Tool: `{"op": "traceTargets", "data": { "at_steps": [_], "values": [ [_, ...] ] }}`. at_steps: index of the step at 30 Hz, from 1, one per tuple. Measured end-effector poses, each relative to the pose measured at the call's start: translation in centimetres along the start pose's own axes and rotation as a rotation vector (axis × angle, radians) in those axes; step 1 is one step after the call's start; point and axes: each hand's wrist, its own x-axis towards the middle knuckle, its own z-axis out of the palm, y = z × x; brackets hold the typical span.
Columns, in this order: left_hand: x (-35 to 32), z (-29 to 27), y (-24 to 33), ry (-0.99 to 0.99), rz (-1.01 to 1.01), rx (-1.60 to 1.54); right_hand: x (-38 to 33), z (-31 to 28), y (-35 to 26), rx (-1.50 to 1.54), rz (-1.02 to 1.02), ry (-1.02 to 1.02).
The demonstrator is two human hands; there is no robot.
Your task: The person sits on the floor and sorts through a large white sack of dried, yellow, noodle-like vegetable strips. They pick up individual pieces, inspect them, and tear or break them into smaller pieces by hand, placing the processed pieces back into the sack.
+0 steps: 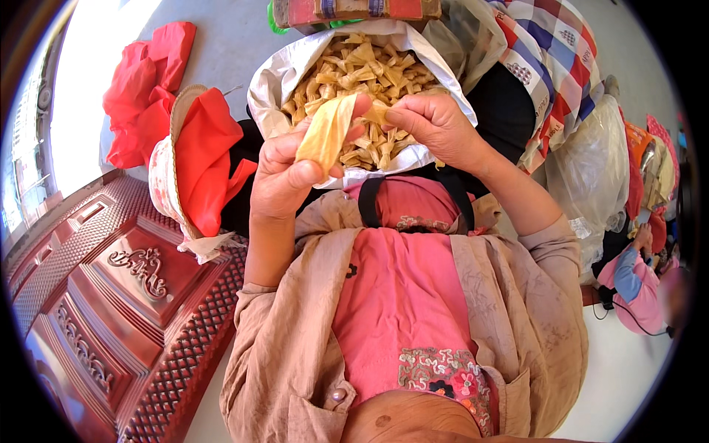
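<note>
**Thin yellow strip (325, 133) held over open sack (269, 86)**

Left hand (284, 173) grips the strip, thumb on its near end, fingers behind. Right hand (443, 129) pinches a small yellowish bit (378, 113) between thumb and fingertips; can't tell if that's joined to the strip, fingers in the way. Both hands are above the white sack, which is full of similar folded pieces (360, 59).

Handling: strip looks very light, soft, bendy, probably not very slippery. Likely tears or creases if tugged hard. Best hold: flat pinch, thumb on the broad face, fingers backing it; light pressure at the ends.
</note>
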Motion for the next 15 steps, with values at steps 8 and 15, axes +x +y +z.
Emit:
{"op": "traceTargets", "data": {
  "at_steps": [8, 15],
  "values": [
    [0.3, -0.5, -1.4, 0.002, 0.14, -0.877, 1.2, 0.5, 0.5, -0.879, -0.631, 0.366],
    [1.7, 1.0, -0.6, 0.266, 0.088, -0.447, 1.0, 1.0, -0.2, -0.877, -0.604, 0.381]
  ]
}}
